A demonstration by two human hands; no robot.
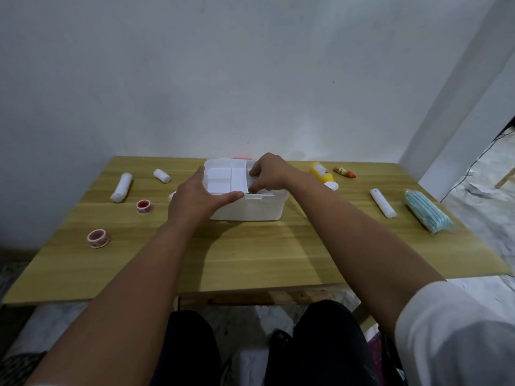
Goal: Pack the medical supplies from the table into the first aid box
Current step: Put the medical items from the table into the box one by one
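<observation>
White plastic first aid box (248, 208), mid-worktop (250, 254), long axis left-right, open top showing a divided tray (227, 178). My left hand (199, 197) braces its near-left rim, thumb along the edge; my right hand (269, 172) pinches something white at the tray's right end, item unclear. Risk, as I judge it: lifting the tray unevenly could tip the box. Unpacked: two tape rolls (145, 206), gauze rolls (121, 188), yellow bottle (322, 172), mask pack (427, 214), all well apart.
</observation>
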